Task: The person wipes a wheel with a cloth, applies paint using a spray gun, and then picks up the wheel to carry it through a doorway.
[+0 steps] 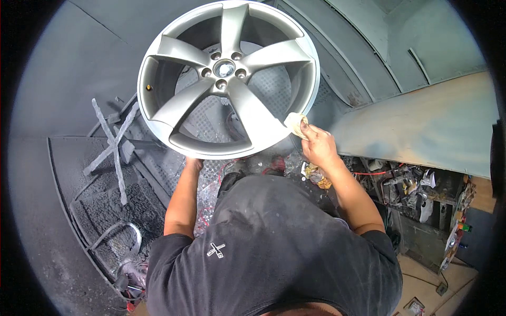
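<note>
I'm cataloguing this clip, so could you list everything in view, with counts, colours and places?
Wheel: 1, silver, top centre
Spokes: 5, silver, on the wheel
Bolt holes: 5, darker, around the hub
Valve: 1, brass, inside the wheel's left side
Cloth: 1, cream, against the wheel's lower right edge
Crossed bars: 1 set, grey, left
Panel: 1, pale, right
Clutter: too jumbled to count, mixed colours, lower right
Wall: grey, upper left
Shirt: 1, faded black, bottom centre
Left hand: 1, bare, mostly hidden below the wheel's near edge
Right hand: 1, bare, smudged, pinching the cloth
</note>
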The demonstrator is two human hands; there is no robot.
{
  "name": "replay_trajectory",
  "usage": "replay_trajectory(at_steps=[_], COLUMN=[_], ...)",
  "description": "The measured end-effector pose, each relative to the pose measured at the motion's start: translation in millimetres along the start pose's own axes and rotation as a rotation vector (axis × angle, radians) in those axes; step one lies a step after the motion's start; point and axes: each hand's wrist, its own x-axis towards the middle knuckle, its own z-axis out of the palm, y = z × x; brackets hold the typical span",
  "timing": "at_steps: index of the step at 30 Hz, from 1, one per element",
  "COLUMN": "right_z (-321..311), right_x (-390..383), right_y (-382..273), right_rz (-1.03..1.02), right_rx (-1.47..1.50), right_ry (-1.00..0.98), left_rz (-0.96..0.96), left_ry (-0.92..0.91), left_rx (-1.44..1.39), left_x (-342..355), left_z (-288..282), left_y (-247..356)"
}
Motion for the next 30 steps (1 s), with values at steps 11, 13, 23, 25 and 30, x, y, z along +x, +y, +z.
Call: replay_trajectory(at_steps=[11, 13, 23, 25, 30], right_z=[5, 5, -23, 2, 26], right_x=[-4, 1, 66, 33, -41], right_y=[4, 19, 67, 53, -33], right_rz=[-0.001, 0.024, 0.205, 0.211, 0.002], right_rx=[0.022, 0.016, -0.055, 0.019, 0.064], right_ry=[0.006, 0.016, 0.071, 0.068, -0.026], left_rz=[0.108, 0.018, -0.275, -0.295, -0.251], left_ry=[0.062, 0.056, -0.053, -0.058, -0.206], left_rx=[-0.245, -0.173, -0.185, -0.169, -0.187], left_x=[-35, -73, -123, -116, -102], left_z=[41, 60, 96, 88, 85], left_y=[14, -15, -59, -60, -53])
